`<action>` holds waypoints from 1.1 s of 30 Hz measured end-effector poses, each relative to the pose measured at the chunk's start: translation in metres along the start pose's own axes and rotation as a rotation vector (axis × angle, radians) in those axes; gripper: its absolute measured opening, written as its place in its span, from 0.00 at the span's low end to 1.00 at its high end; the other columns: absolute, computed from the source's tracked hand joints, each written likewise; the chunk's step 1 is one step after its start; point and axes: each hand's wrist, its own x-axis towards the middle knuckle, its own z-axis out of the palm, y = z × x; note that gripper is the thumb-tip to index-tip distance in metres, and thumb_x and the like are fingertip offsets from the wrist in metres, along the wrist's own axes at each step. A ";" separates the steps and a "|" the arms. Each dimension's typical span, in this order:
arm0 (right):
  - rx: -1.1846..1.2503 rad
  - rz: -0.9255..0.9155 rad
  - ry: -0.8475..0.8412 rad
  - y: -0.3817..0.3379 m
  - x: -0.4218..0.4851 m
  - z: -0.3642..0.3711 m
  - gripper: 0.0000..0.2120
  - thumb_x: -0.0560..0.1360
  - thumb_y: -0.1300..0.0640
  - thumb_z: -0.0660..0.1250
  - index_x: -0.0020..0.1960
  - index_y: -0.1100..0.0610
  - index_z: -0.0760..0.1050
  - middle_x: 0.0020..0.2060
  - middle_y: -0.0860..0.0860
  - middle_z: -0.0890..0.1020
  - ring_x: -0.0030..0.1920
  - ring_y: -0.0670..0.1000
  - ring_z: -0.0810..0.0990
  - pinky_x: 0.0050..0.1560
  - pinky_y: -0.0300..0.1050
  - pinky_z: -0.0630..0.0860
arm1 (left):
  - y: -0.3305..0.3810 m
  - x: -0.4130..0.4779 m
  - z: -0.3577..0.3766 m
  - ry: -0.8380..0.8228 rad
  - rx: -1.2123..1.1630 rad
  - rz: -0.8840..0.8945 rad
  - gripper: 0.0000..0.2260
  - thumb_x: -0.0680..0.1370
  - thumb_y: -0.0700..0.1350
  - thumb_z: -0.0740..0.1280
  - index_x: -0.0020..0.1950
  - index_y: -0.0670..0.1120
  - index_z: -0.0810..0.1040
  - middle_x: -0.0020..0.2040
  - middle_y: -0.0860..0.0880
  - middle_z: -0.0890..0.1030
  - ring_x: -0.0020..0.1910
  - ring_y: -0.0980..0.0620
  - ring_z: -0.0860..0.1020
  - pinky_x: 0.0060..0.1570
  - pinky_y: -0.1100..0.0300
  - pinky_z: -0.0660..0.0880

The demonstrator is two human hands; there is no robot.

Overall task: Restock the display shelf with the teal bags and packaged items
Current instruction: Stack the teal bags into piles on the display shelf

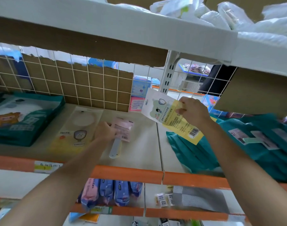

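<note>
**Paper, plastic and painted metal on a shop shelf**

A matt cream shelf board (144,141) carries a glossy orange plastic edge strip (126,174). Behind it, a white-coated metal wire grid (103,85) fronts brown cardboard (66,77), rough and torn along its top edge. The teal bags (270,160) at right look smooth and softly creased, with a low sheen; the teal pack (25,137) at left shines like plastic film. The card pack (165,111) is printed paper, matt white and yellow. The pink pack (124,128) glints under clear wrap. Above, crinkled translucent plastic bags (227,15) catch the light
</note>
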 end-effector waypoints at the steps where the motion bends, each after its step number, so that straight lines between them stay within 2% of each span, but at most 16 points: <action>1: -0.001 0.001 -0.002 -0.002 -0.001 0.001 0.09 0.76 0.54 0.65 0.55 0.56 0.73 0.45 0.50 0.76 0.51 0.55 0.75 0.42 0.44 0.62 | 0.000 -0.001 -0.001 0.014 0.018 -0.005 0.13 0.73 0.43 0.71 0.55 0.39 0.79 0.49 0.43 0.81 0.44 0.47 0.77 0.37 0.62 0.68; 4: 0.026 0.001 0.000 -0.006 -0.005 0.003 0.09 0.76 0.55 0.65 0.55 0.56 0.73 0.44 0.49 0.73 0.48 0.53 0.74 0.42 0.43 0.62 | -0.005 0.000 -0.005 0.061 0.037 -0.003 0.21 0.73 0.43 0.71 0.64 0.40 0.73 0.60 0.42 0.78 0.58 0.44 0.75 0.50 0.59 0.68; 6: 0.078 0.014 0.000 -0.007 -0.007 0.006 0.08 0.76 0.55 0.66 0.53 0.55 0.73 0.44 0.49 0.73 0.45 0.51 0.72 0.43 0.43 0.63 | -0.009 0.001 -0.007 0.067 0.008 0.052 0.22 0.73 0.43 0.71 0.66 0.40 0.72 0.62 0.41 0.76 0.60 0.44 0.75 0.56 0.57 0.70; 9: 0.152 0.002 -0.010 -0.009 -0.007 0.011 0.04 0.75 0.56 0.67 0.48 0.53 0.72 0.43 0.49 0.75 0.44 0.51 0.74 0.42 0.43 0.64 | -0.009 0.001 -0.014 0.071 -0.076 0.137 0.21 0.75 0.42 0.70 0.66 0.39 0.71 0.63 0.41 0.75 0.60 0.44 0.74 0.57 0.55 0.70; 12: 0.171 -0.036 -0.017 -0.015 -0.004 0.014 0.05 0.74 0.56 0.67 0.46 0.52 0.71 0.43 0.49 0.77 0.44 0.52 0.75 0.41 0.43 0.65 | -0.006 -0.007 -0.024 0.069 -0.082 0.219 0.21 0.76 0.43 0.67 0.68 0.42 0.69 0.64 0.43 0.73 0.59 0.47 0.73 0.57 0.54 0.72; 14: 0.170 -0.056 -0.020 -0.018 -0.002 0.016 0.05 0.75 0.56 0.67 0.48 0.53 0.72 0.43 0.48 0.75 0.44 0.50 0.73 0.42 0.43 0.64 | -0.003 -0.013 -0.031 0.096 0.038 0.323 0.21 0.76 0.43 0.66 0.69 0.44 0.67 0.65 0.44 0.72 0.59 0.48 0.72 0.60 0.53 0.71; 18: 0.182 -0.092 -0.026 -0.022 0.002 0.024 0.12 0.74 0.54 0.68 0.57 0.55 0.75 0.47 0.50 0.78 0.49 0.52 0.75 0.45 0.44 0.64 | 0.002 -0.017 -0.054 0.167 0.342 0.515 0.23 0.76 0.44 0.66 0.70 0.43 0.67 0.68 0.44 0.70 0.66 0.45 0.68 0.66 0.51 0.63; 20: 0.201 -0.116 -0.038 -0.029 0.003 0.028 0.13 0.74 0.55 0.68 0.58 0.55 0.75 0.50 0.51 0.79 0.52 0.54 0.76 0.46 0.44 0.66 | 0.000 -0.020 -0.068 0.201 0.439 0.517 0.23 0.76 0.45 0.65 0.70 0.44 0.67 0.68 0.45 0.69 0.67 0.46 0.67 0.66 0.52 0.59; 26: 0.248 -0.237 -0.048 -0.060 0.002 0.042 0.08 0.74 0.58 0.68 0.51 0.60 0.75 0.44 0.51 0.76 0.46 0.53 0.74 0.44 0.43 0.65 | -0.021 -0.034 -0.104 0.262 0.678 0.481 0.23 0.77 0.52 0.62 0.70 0.46 0.66 0.68 0.46 0.69 0.67 0.47 0.66 0.66 0.52 0.59; 29: 0.288 -0.266 -0.049 -0.077 0.002 0.048 0.07 0.72 0.59 0.69 0.47 0.61 0.74 0.42 0.51 0.77 0.44 0.55 0.76 0.42 0.46 0.69 | -0.035 -0.037 -0.118 0.291 0.724 0.476 0.22 0.77 0.50 0.62 0.69 0.45 0.66 0.67 0.45 0.69 0.66 0.46 0.67 0.66 0.51 0.61; 33: 0.385 -0.263 -0.080 -0.106 0.009 0.056 0.07 0.72 0.61 0.69 0.48 0.62 0.75 0.44 0.55 0.79 0.45 0.57 0.78 0.46 0.51 0.75 | -0.053 -0.029 -0.134 0.289 0.742 0.456 0.20 0.77 0.48 0.59 0.68 0.45 0.66 0.67 0.45 0.69 0.65 0.46 0.67 0.65 0.50 0.63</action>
